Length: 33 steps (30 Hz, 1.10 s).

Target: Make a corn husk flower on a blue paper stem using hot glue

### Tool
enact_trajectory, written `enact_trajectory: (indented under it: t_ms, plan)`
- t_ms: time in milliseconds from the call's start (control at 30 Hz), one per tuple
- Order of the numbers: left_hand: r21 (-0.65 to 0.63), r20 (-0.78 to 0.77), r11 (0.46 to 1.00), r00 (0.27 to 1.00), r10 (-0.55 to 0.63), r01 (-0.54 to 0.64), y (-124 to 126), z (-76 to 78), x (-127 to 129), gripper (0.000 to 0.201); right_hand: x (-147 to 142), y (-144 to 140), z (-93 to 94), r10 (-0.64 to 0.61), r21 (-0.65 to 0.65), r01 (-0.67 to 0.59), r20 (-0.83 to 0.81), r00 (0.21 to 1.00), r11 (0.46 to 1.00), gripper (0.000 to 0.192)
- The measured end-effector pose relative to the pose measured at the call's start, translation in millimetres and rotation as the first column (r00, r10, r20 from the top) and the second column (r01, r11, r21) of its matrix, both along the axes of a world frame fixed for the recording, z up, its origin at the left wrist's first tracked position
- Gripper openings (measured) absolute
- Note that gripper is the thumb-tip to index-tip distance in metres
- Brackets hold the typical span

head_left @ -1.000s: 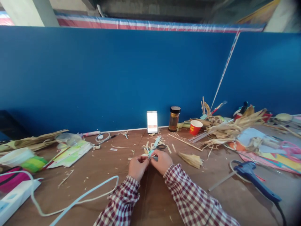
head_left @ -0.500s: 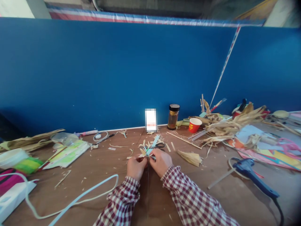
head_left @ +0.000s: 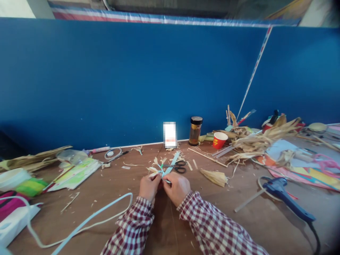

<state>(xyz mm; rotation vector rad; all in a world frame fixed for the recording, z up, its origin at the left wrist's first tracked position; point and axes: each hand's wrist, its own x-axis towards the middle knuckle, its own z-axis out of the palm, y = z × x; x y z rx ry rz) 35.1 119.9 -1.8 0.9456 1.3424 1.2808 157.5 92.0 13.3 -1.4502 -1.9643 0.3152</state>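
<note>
Left hand (head_left: 148,188): its thumb and forefinger are pressed together on the base of the bundle (head_left: 155,169); the other fingers curl under, and their hold cannot be told.
Right hand (head_left: 177,187): the thumb and forefinger seem to pinch the near end of the strip (head_left: 173,164), right beside the left fingertips; the exact contact is hidden.
Bundle's place: at the person's fingertips, above the middle of the worktop (head_left: 106,226), short of the scissors (head_left: 181,167); whether it touches the wood cannot be told.
Strip's long axis: it slants away from the person and to the right, from the right fingertips toward the foot of the partition (head_left: 132,88), its free end outermost.
Bundle's direction: the pale tips fan out away from the person and to the left, so bundle and strip part in a rough V that closes at the fingers.
Pinch work: the left hand would do best as a firm anchor, while the right makes small turns close to the join.
Pressure: light is probably better; the pale pieces look dry and could split, and the strip could crease if bent sharply.
Strip's free end: it lies beside the scissors in this view, so it is worth guiding it clear of the handles.
Wrists: low and level, they should steady the fingertips.
</note>
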Motion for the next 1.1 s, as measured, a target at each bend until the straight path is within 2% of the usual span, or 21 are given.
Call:
enact_trajectory:
  t_ms: [167, 333, 467, 567, 633, 700, 800, 867, 933, 1100]
  plan:
    - [-0.034, 0.127, 0.998, 0.991, -0.047, 0.052, -4, 6.7, 6, 0.032, 1, -1, 2.9, -0.027, -0.015, 0.028, 0.08, 0.996, 1.0, 0.017]
    - [-0.075, 0.343, 0.995, 0.939, -0.036, 0.065, -9, 19.2, 9, 0.034, 1, -1, 1.3, -0.021, 0.014, 0.02, 0.13, 0.991, 1.0, 0.016]
    - [-0.071, 0.35, 0.997, 0.937, -0.005, 0.032, -10, 19.4, 8, 0.033, -1, -3, 1.9, 0.016, 0.007, -0.017, 0.142, 0.99, 1.0, 0.018]
    - [-0.073, 0.304, 0.997, 0.953, 0.009, 0.014, -5, 14.2, 5, 0.028, -4, -8, 5.1, 0.113, 0.0, -0.114, 0.131, 0.985, 0.993, 0.018]
    - [-0.077, 0.275, 0.997, 0.961, 0.014, 0.007, -2, 12.2, 1, 0.022, -4, -9, 7.4, 0.165, 0.002, -0.166, 0.063, 0.984, 0.986, 0.022]
    - [-0.084, 0.255, 0.996, 0.967, 0.012, 0.009, 0, 12.8, -1, 0.018, -1, -6, 8.6, 0.17, -0.003, -0.171, -0.087, 0.982, 0.985, 0.028]
    - [-0.091, 0.239, 0.996, 0.971, 0.001, 0.022, -1, 16.2, 0, 0.012, 7, 6, 6.9, 0.062, -0.076, -0.098, -0.375, 0.925, 0.992, 0.038]
    - [-0.098, 0.231, 0.995, 0.973, -0.012, 0.036, -3, 18.1, 5, 0.009, 12, 17, 3.1, -0.024, -0.157, -0.06, -0.485, 0.874, 0.986, 0.04]
    - [-0.099, 0.22, 0.993, 0.974, -0.046, 0.069, -5, 18.6, 10, 0.009, 17, 26, -1.6, -0.052, -0.249, -0.097, -0.532, 0.845, 0.963, 0.038]
    - [-0.053, 0.196, 0.985, 0.969, -0.149, 0.162, -11, 15.2, 16, 0.02, 20, 33, -7.5, -0.118, -0.439, -0.253, -0.659, 0.743, 0.862, 0.03]
